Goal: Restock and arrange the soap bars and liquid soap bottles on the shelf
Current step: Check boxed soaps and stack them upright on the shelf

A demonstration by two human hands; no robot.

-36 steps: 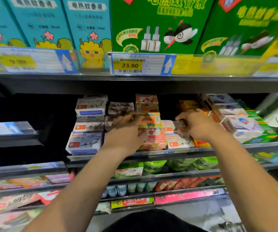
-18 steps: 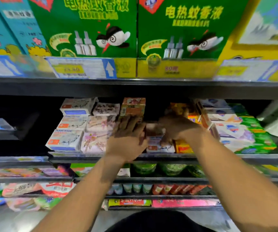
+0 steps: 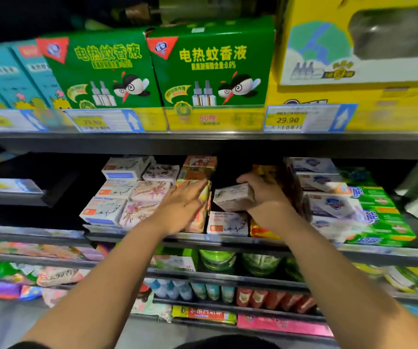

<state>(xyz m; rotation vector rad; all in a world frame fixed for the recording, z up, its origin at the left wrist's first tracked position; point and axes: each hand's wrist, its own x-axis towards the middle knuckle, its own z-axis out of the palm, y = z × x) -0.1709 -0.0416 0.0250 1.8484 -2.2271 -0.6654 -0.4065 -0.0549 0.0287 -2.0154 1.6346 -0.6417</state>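
Boxed soap bars fill the middle shelf (image 3: 152, 238). My right hand (image 3: 263, 195) grips a white soap box (image 3: 233, 200) and holds it tilted above another white goat soap box (image 3: 227, 222) at the shelf front. My left hand (image 3: 181, 207) lies flat with straight fingers against the orange and yellow soap stack (image 3: 198, 172). To the left stand white goat soap boxes (image 3: 103, 210) and floral soap boxes (image 3: 141, 212) in rows. Blue-and-white soap boxes (image 3: 329, 205) are stacked on the right.
Green mosquito liquid boxes (image 3: 213, 66) and a yellow box (image 3: 354, 59) stand on the upper shelf behind price tags (image 3: 288, 119). Green packs (image 3: 379, 215) sit at the right. Lower shelves hold jars (image 3: 218, 259), small bottles and packets. The shelf left of the soaps is dark.
My right hand has lifted a white soap box off the stack and holds it raised. My left hand has shifted right onto the orange stack. The camera has tilted upward.
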